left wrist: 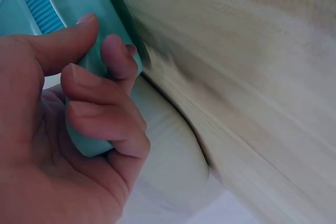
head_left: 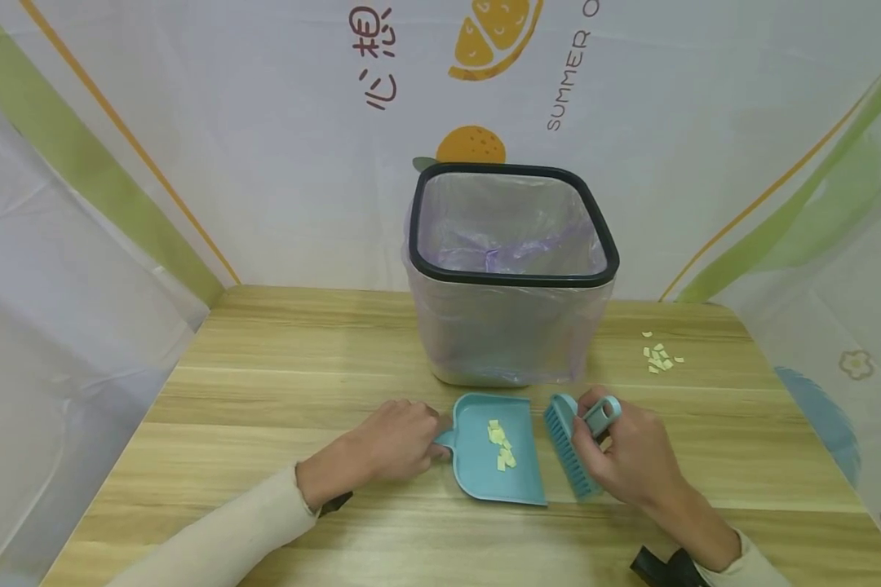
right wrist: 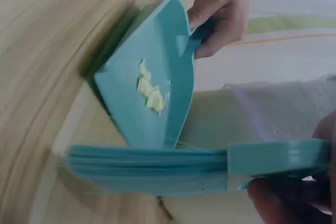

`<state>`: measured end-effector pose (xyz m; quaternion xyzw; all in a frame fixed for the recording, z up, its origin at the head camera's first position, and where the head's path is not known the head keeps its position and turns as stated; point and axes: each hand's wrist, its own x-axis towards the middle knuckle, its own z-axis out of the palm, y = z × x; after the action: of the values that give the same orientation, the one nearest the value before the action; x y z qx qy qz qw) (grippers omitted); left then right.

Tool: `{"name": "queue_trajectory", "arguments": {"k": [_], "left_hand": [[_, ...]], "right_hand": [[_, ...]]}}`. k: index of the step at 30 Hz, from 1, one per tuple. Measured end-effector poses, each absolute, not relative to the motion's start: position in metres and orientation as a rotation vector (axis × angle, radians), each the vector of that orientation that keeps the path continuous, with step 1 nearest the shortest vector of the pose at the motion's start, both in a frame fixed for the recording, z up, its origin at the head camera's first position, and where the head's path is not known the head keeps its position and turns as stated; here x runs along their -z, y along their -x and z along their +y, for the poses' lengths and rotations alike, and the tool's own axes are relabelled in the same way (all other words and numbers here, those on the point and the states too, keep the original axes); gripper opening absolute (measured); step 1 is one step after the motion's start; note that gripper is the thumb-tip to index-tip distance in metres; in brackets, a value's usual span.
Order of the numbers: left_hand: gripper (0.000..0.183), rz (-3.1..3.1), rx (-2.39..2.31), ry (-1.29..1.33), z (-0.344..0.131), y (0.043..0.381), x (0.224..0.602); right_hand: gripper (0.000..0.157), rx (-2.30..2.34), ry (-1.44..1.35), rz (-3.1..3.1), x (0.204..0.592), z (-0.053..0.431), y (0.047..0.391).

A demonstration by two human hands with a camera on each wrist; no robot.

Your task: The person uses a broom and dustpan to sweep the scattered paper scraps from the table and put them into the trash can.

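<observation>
The blue dustpan (head_left: 477, 477) sits over the surface (head_left: 301, 367), right between the two hands. The left hand (head_left: 404, 440) has its fingers curled round the dustpan's handle (head_left: 444, 439). The right hand (head_left: 631, 448) grips the blue brush (head_left: 574, 456). Both are full.

What matters most is how the pan and the brush face each other. The pan's long way runs from side to side — handle at the left, flat open edge at the right. The brush is just past that edge, with a small gap, and its long row of bristles runs almost the same way as the edge. So the open side looks straight at the brush. I can't tell if the pan lies flat or is lifted a bit.

Some small yellow bits (head_left: 496, 435) lie in the middle of the pan. A second pile (head_left: 657, 361) lies on the surface, farther off to the right — the right hand is nearer to it. The bin (head_left: 506, 326) stands just behind the pan.
</observation>
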<state>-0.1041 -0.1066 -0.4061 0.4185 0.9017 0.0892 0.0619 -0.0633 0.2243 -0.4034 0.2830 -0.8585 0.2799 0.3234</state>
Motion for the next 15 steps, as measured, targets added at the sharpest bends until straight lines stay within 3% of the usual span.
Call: {"name": "queue_trajectory", "arguments": {"k": [8,15], "left_hand": [[0.033,2.737,-0.239,-1.251,-0.1061,0.1020,0.4101],[0.031,2.729,-0.287,-1.268,-0.1068,0.1016,0.4092]], "right_hand": [[0.004,-0.715,-0.722,-2.277,0.4048,0.2315,0.0650],[0.004,-0.704,-0.700,-2.308,0.4061,0.2321,0.0669]]}}
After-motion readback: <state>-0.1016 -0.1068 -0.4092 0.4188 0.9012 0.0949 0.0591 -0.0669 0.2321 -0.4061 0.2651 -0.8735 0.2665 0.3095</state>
